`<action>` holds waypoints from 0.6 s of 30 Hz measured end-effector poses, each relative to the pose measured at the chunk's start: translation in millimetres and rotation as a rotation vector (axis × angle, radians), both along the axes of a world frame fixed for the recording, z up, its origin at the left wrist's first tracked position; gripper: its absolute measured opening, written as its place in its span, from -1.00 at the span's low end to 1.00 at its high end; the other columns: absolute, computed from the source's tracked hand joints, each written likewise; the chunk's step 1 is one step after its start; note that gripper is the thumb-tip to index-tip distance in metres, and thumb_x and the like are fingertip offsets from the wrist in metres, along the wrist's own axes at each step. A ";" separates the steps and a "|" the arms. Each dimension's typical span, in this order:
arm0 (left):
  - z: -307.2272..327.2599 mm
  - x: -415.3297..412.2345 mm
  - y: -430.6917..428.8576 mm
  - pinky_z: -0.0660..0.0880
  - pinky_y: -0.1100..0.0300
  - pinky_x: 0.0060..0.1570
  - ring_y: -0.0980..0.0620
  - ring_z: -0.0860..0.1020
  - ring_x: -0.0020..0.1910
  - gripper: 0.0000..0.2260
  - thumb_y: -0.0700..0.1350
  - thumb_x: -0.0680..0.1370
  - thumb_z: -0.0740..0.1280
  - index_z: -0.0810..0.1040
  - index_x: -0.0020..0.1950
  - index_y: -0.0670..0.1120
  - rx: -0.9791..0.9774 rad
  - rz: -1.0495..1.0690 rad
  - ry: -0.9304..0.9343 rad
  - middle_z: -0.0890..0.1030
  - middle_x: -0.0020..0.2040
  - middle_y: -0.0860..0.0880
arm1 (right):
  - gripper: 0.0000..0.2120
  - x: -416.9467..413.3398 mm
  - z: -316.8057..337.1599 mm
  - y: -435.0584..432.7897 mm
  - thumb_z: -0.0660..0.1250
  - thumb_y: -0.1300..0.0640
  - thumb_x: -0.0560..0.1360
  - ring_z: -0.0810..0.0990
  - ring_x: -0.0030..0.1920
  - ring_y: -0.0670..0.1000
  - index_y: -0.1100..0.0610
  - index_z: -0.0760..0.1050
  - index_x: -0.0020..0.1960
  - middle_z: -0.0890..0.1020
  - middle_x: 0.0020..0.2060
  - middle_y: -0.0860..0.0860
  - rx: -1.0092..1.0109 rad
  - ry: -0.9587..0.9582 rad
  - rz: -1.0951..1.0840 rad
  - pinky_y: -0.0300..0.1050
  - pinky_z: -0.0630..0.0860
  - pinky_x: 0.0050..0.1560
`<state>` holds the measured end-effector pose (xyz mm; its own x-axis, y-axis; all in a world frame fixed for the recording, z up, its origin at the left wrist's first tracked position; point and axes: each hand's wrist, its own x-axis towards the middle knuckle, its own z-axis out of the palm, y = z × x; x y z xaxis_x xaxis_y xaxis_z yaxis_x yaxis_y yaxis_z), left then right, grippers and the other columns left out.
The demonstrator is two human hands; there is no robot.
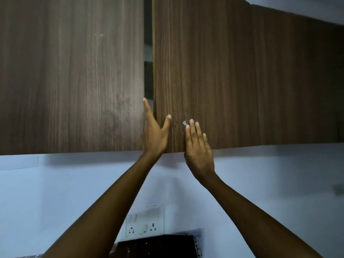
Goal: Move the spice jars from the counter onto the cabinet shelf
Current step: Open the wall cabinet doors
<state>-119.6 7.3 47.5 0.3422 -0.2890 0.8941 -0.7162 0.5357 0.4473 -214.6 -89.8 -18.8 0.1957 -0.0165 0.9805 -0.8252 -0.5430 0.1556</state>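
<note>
Two brown wooden cabinet doors fill the upper view. The left door (74, 75) and the right door (232, 75) stand slightly apart, with a narrow dark gap (148, 53) between them. My left hand (153, 135) is raised with straight fingers at the gap, its fingers along the inner edge of the right door and its thumb on that door's face. My right hand (198, 148) lies flat with straight fingers on the right door's lower part, beside a small metal stub (184, 123). No spice jars, shelf or counter are in view.
A white wall (270, 183) runs below the cabinet. A white switch and socket plate (144, 223) is mounted low on the wall between my forearms. A dark object (158, 246) sits at the bottom edge.
</note>
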 end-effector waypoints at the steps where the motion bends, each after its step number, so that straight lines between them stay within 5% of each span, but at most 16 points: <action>1: 2.7 -9.0 5.1 0.22 -0.07 0.39 -0.10 0.21 0.47 -0.30 -0.05 0.59 0.23 -0.20 0.54 -0.03 0.001 -0.062 0.047 0.06 0.55 -0.10 | -0.31 -6.1 -0.2 4.3 0.37 0.40 0.35 0.28 0.43 0.22 0.33 0.21 0.43 0.30 0.43 0.24 -0.003 -0.011 0.021 0.13 0.42 0.27; 8: 4.5 -64.5 36.9 0.41 0.19 0.13 -0.05 0.46 0.26 -0.59 -0.07 0.61 0.19 0.22 0.44 -0.11 -0.016 -0.141 0.108 0.44 0.32 -0.10 | -0.28 -47.3 -1.6 30.2 0.40 0.39 0.34 0.31 0.41 0.21 0.33 0.18 0.43 0.32 0.42 0.23 0.001 -0.073 0.146 0.13 0.52 0.19; 18: 1.4 -146.6 70.9 0.42 0.17 0.16 -0.06 0.47 0.25 -0.60 -0.07 0.62 0.18 0.24 0.43 -0.12 -0.033 -0.082 0.120 0.45 0.32 -0.07 | -0.29 -99.4 -2.0 57.5 0.44 0.32 0.35 0.36 0.40 0.15 0.28 0.21 0.42 0.36 0.41 0.18 0.042 -0.172 0.221 -0.10 0.65 -0.20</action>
